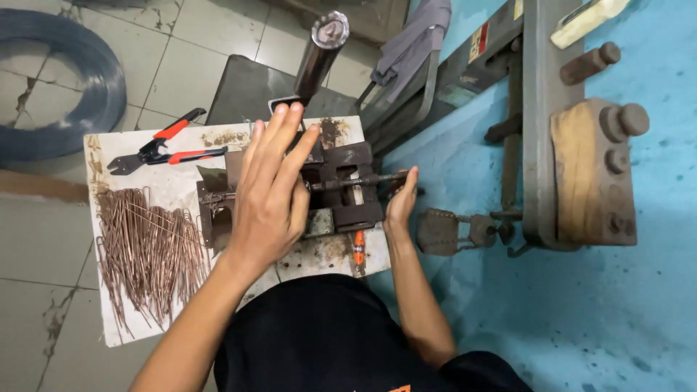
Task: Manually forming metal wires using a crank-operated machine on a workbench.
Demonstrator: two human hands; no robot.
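The person sits close over a small white table [174, 190], with a rusty metal jig [341, 190] at its middle, so both hands reach it without stretching. The left hand [270, 196] hovers flat above the jig's left part, fingers spread and gripping nothing. The right hand [401, 203] is at the jig's right end, where a thin rod [359, 181] sticks out; whether its fingers close on the rod I cannot tell. The rod lies level, its long axis crosswise, pointing right toward that hand. A dark lever [319, 54] rises from behind the jig. Bent wires [149, 250] are heaped on the left, within the left hand's reach, with red-handled pliers [161, 151] beyond them.
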